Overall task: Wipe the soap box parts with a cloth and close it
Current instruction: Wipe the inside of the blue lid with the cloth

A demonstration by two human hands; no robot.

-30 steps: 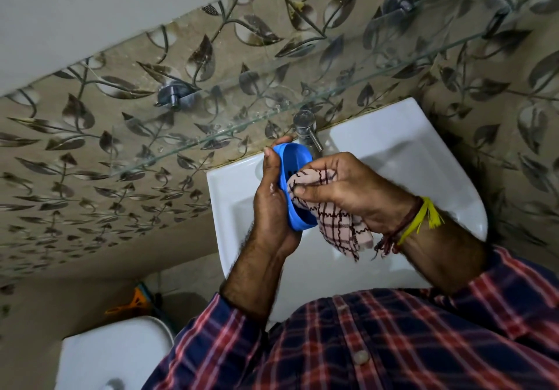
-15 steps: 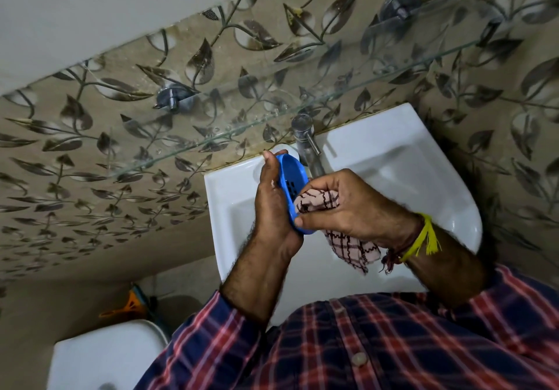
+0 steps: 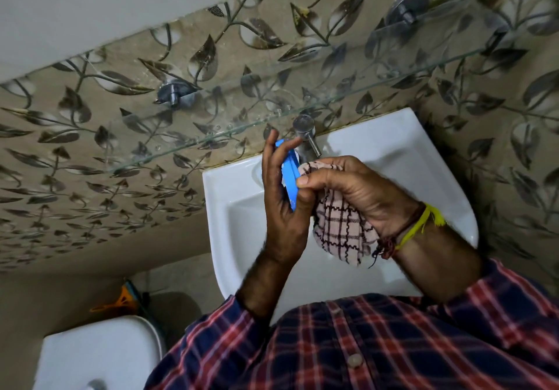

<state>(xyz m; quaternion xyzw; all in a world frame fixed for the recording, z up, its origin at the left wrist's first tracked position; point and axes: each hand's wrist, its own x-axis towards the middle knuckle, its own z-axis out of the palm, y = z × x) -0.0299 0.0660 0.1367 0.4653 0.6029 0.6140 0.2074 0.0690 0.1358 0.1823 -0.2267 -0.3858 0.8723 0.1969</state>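
Note:
A blue soap box part (image 3: 289, 172) stands on edge above the sink, seen almost edge-on. My left hand (image 3: 279, 196) holds it from the left, fingers spread along its back. My right hand (image 3: 354, 190) grips a pink checked cloth (image 3: 340, 229) and presses it against the part's right face, thumb on the blue rim. Most of the blue part is hidden between the two hands. No other soap box part shows.
A white wash basin (image 3: 393, 153) lies under the hands, with a chrome tap (image 3: 305, 135) just behind them. A glass shelf (image 3: 211, 135) runs along the leaf-patterned wall. A white toilet tank (image 3: 96, 353) sits at the lower left.
The blue part has turned from facing the camera to nearly edge-on. My right hand with the cloth has slid down and across it. Both hands sit slightly lower in view.

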